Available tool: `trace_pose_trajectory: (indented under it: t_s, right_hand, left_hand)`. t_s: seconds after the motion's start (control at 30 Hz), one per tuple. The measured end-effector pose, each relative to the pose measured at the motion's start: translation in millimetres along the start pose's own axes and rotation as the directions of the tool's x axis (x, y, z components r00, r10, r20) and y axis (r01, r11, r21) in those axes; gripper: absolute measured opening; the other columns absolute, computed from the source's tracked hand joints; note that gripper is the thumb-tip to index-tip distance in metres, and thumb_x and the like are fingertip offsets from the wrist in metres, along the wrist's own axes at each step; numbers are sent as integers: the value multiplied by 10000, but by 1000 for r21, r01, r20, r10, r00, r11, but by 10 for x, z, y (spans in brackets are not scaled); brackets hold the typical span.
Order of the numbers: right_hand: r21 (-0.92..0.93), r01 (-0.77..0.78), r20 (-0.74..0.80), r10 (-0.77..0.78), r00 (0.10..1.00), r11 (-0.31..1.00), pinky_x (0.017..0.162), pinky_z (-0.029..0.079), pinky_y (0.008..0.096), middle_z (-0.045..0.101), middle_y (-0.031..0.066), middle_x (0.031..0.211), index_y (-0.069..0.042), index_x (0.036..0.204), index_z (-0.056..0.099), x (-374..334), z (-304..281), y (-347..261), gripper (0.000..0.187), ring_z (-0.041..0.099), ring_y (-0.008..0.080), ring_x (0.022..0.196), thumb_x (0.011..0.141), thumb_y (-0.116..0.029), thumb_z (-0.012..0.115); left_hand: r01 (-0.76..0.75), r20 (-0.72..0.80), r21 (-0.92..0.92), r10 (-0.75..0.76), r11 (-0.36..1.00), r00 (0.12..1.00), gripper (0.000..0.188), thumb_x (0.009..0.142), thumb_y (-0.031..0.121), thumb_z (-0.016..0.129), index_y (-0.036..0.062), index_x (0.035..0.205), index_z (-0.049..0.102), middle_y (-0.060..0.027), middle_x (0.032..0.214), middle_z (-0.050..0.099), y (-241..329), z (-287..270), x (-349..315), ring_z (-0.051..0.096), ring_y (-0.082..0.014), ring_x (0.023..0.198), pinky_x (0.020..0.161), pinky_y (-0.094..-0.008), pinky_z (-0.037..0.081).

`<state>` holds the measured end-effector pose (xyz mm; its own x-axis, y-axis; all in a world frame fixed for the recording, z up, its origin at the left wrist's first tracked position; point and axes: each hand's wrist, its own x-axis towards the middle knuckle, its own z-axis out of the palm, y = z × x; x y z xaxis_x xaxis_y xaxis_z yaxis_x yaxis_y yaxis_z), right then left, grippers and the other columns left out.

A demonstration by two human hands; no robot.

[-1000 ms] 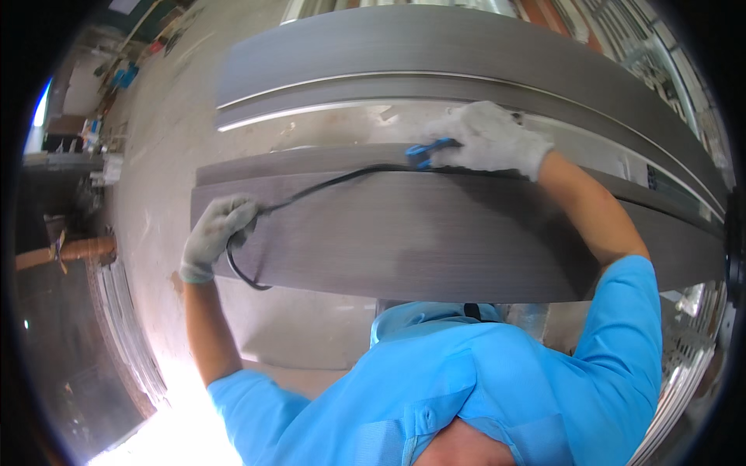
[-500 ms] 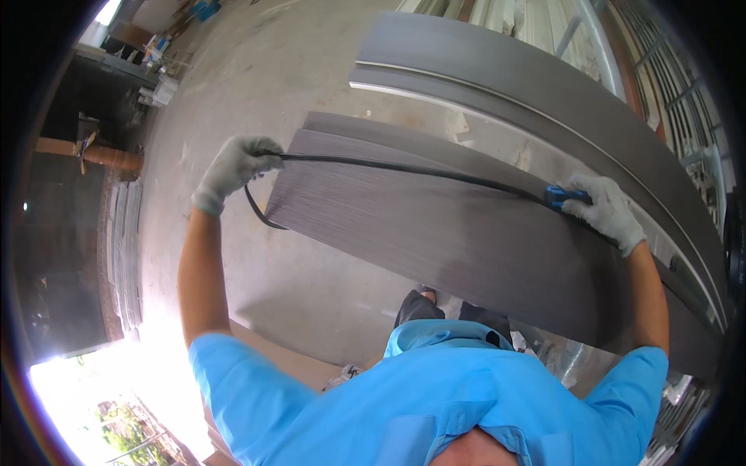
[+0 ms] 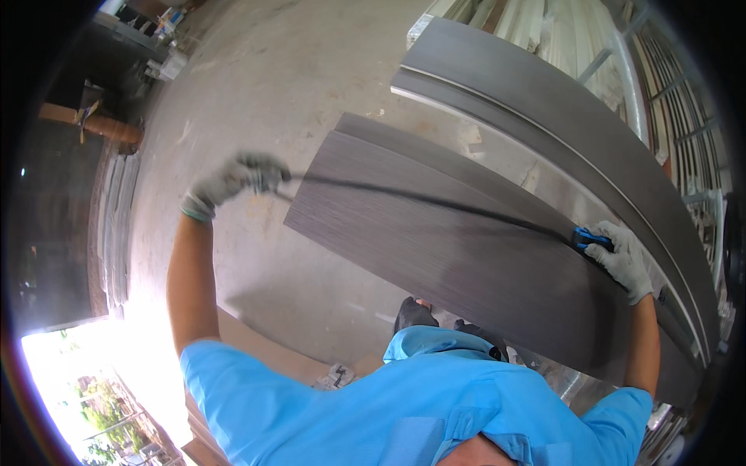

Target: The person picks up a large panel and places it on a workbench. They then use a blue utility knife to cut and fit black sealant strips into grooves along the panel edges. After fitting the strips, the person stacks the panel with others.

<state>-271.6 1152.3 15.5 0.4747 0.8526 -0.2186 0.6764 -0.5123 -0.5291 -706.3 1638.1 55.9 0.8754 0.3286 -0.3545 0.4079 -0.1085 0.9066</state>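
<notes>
Both gloved hands clamped on a black cord, pulled taut across the dark panel

Left hand (image 3: 237, 177) at 9 o'clock, right hand (image 3: 619, 257) at 3 gripping a blue tool (image 3: 588, 236); cord (image 3: 435, 203) spans the panel (image 3: 435, 256) (looks mid-job, panel not moved yet).

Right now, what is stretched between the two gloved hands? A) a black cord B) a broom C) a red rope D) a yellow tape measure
A: a thin black cord runs tight from the left hand across the long grey board to the right hand, which also grips something blue.
</notes>
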Motion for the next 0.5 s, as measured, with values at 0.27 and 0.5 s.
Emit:
trace_pose_trajectory:
  t_s: [0.27, 0.5]
  right_hand:
    - [67, 11, 17, -12, 1000, 998, 801, 503, 338, 696, 143, 894, 0, 1051, 703, 3, 2, -36, 310, 666, 259, 833, 816, -173, 806]
    - [-113, 24, 71, -16, 997, 993, 854, 526, 362, 731, 152, 1007, -15, 1110, 724, 38, -22, 61, 412, 690, 314, 934, 795, -250, 845]
  left_hand:
    - [-16, -349, 344, 143, 939, 926, 183, 908, 36, 730, 9, 1088, 747, -17, 952, 725, -215, 30, 1001, 644, -113, 909, 828, -273, 522]
    - [77, -485, 73, -32, 994, 874, 221, 964, 157, 603, 19, 1091, 720, 5, 919, 688, -632, 306, 1070, 626, -104, 881, 791, -240, 500]
